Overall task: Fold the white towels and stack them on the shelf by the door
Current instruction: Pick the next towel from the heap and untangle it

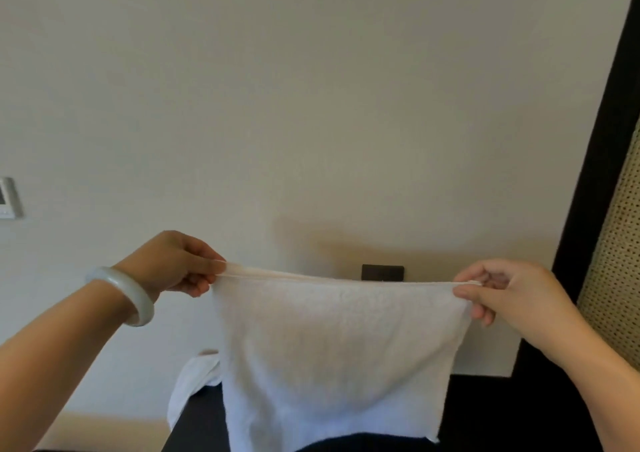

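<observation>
**A:** Grip, both sides?

**B:** Left hand [176, 261]: thumb and curled fingers pinch the top left corner of the white towel [329, 340]. Right hand [502, 288]: the same pinch on the top right corner.

**A:** Towel, position?

**B:** Held in the air before the wall [311, 105], top edge taut between the hands, the rest hanging. The top edge looks doubled, though the layers are hard to count. Part of the bottom edge is cut off by the picture's lower border.

**A:** Beneath it?

**B:** A second white towel [192, 385], draped over the edge of a dark surface [201, 424] and mostly hidden behind the held one.

**A:** Further out?

**B:** Pale bracelet [124, 294] on the left wrist. Dark wall plate [382, 272], its lower part covered by the towel's edge. Control panel [8, 198], cut off at the left border. Dark frame [602, 160] and woven panel [616, 261] on the right, both partly out of view.
</observation>
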`<action>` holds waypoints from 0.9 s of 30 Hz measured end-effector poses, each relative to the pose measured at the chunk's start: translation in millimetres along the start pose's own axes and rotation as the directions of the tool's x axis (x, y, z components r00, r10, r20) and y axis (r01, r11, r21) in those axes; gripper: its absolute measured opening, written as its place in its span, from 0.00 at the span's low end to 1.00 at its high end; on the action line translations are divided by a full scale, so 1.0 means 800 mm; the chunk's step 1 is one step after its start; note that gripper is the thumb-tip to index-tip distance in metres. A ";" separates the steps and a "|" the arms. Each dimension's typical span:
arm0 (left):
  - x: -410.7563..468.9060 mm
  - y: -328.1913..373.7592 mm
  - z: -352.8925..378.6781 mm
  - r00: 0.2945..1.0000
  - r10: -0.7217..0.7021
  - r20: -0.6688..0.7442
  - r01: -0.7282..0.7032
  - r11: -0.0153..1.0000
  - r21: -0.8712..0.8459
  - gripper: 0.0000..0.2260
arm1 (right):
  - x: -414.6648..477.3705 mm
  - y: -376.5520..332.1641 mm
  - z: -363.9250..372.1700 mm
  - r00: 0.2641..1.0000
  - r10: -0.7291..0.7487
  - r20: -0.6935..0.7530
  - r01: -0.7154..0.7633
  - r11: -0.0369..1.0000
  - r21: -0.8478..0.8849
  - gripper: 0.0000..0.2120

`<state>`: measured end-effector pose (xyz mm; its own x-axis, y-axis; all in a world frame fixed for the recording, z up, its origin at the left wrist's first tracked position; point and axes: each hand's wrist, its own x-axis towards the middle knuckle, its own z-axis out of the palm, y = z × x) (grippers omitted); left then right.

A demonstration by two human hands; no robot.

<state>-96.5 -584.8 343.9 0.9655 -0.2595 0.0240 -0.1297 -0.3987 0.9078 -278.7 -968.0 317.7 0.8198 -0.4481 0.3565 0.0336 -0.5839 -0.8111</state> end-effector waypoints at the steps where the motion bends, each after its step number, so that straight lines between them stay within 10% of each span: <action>1: -0.005 -0.002 0.000 1.000 -0.004 0.012 0.004 1.000 0.016 0.01 | -0.002 0.000 0.000 1.000 0.003 0.005 -0.003 1.000 0.005 0.04; 12: -0.029 0.018 -0.018 0.973 -0.011 0.230 0.034 0.995 -0.095 0.33 | -0.009 0.003 -0.022 0.997 0.025 0.071 -0.030 0.997 0.071 0.03; 20: 0.009 -0.009 0.036 0.993 -0.086 0.078 0.097 0.983 -0.157 0.01 | 0.001 0.039 0.007 0.983 0.169 0.075 -0.180 0.963 0.200 0.06; 27: -0.030 0.007 0.012 0.991 0.061 0.115 -0.047 0.991 -0.125 0.03 | -0.026 0.016 -0.028 0.999 0.018 0.042 -0.022 0.995 0.094 0.04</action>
<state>-122.4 -589.6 344.1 0.9233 -0.3828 0.0312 -0.1453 -0.2729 0.9510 -308.3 -981.3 309.8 0.8436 -0.4299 0.3217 0.0690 -0.5075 -0.8589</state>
